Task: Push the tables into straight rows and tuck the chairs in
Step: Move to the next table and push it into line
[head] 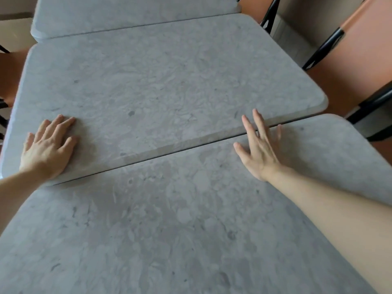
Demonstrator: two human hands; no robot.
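No brand, label or writing can be read on anything in view. Three grey stone-patterned tabletops run from the bottom of the frame to the top: the near table [169,240] fills the lower half, the middle table [161,85] takes the centre, and the far table [127,13] lies along the top edge. The middle table is skewed against the near one, with a thin dark gap between them running from lower left to centre right, and its left end juts out past the near table's edge. The left hand [47,148], at centre left, rests flat on the middle table's near left corner, fingers straight and spread, grasping nothing. The right hand [259,149], right of centre, lies across the gap with fingers straight and spread, fingertips on the middle table's near edge, grasping nothing. Orange chairs with black frames [347,52] stand at the upper right, just beside the tables; another orange seat [9,71] shows at the left edge.
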